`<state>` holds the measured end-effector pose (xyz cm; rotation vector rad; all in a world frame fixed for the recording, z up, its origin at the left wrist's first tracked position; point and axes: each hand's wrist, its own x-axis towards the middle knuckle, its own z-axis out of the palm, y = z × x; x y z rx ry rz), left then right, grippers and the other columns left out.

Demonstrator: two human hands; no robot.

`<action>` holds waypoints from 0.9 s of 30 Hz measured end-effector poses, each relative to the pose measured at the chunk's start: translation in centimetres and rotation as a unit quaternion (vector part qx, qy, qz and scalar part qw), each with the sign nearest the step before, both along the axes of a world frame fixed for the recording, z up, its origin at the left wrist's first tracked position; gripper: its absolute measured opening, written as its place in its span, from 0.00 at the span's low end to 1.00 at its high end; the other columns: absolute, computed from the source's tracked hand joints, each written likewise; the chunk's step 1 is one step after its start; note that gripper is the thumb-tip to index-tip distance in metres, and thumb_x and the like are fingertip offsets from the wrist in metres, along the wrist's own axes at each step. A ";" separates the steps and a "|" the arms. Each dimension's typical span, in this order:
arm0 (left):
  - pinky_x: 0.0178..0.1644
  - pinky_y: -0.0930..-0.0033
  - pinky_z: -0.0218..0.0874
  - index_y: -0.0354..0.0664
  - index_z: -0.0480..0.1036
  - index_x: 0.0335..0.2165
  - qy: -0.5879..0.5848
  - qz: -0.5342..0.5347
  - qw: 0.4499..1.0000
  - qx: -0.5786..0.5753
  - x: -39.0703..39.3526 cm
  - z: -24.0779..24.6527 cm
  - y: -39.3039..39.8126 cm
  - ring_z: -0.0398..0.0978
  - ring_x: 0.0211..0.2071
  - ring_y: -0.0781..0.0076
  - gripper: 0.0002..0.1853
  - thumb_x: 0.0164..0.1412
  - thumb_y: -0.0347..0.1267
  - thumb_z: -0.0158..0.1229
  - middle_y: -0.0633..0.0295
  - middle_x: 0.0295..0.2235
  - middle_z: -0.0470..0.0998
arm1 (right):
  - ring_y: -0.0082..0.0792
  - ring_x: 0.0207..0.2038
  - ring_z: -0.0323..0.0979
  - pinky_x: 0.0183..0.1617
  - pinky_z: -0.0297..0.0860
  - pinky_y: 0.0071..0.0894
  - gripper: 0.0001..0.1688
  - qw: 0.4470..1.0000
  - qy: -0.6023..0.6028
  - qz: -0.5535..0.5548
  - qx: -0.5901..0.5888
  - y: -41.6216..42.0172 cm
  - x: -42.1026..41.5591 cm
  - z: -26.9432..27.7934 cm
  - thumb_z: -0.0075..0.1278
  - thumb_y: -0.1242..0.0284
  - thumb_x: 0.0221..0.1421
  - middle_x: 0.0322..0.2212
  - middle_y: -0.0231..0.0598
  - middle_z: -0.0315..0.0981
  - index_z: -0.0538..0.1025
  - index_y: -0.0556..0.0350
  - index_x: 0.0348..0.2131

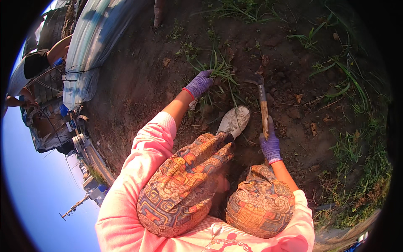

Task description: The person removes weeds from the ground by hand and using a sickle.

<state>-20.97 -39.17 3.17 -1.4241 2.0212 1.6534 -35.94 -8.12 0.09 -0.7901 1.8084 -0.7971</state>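
Note:
My left hand [200, 84], in a purple knitted glove, is closed around a tuft of green grass [223, 70] left of centre. My right hand [270, 143], gloved alike, grips the wooden handle [264, 116] of a short hoe at its lower end. The hoe's dark metal blade [252, 78] points left, close to the grass and against the soil, its edge hard to make out. Between my hands, a dusty pale shoe [235, 120] stands on the dirt. My patterned trouser legs [179, 186] are bent below it.
Dark soil [135, 72] with dry leaves surrounds the work. More grass and weeds [349, 82] grow along the right side and at the top. Plastic sheeting [86, 47] runs along the upper left, with a post [158, 12] near it. Another person [28, 67] is at the far left edge.

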 end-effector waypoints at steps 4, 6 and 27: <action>0.42 0.75 0.57 0.37 0.65 0.43 -0.015 0.039 0.999 0.033 0.5 1.8 1.4 0.66 0.34 0.77 0.20 0.48 0.29 0.55 0.62 0.34 0.72 | 0.28 0.36 0.65 0.40 0.63 0.23 0.43 0.993 -0.076 -0.082 -0.045 -0.6 -0.8 2.1 0.38 0.84 0.46 0.47 0.44 0.59 0.44 0.33 0.56; 0.41 0.75 0.57 0.36 0.65 0.43 -0.019 0.014 1.000 0.000 -0.4 1.9 0.8 0.66 0.34 0.78 0.20 0.48 0.28 0.54 0.62 0.33 0.72 | 0.32 0.39 0.65 0.41 0.63 0.25 0.42 0.987 -0.076 -0.137 -0.038 -4.2 -1.8 1.4 0.39 0.83 0.46 0.48 0.45 0.57 0.43 0.35 0.57; 0.35 0.76 0.61 0.38 0.68 0.38 0.089 0.158 0.980 0.087 8.2 -0.2 -0.7 0.69 0.31 0.77 0.16 0.47 0.30 0.57 0.65 0.32 0.73 | 0.25 0.24 0.63 0.28 0.64 0.22 0.43 0.987 -0.022 -0.137 -0.084 -0.1 0.0 4.9 0.40 0.83 0.46 0.41 0.39 0.64 0.43 0.34 0.56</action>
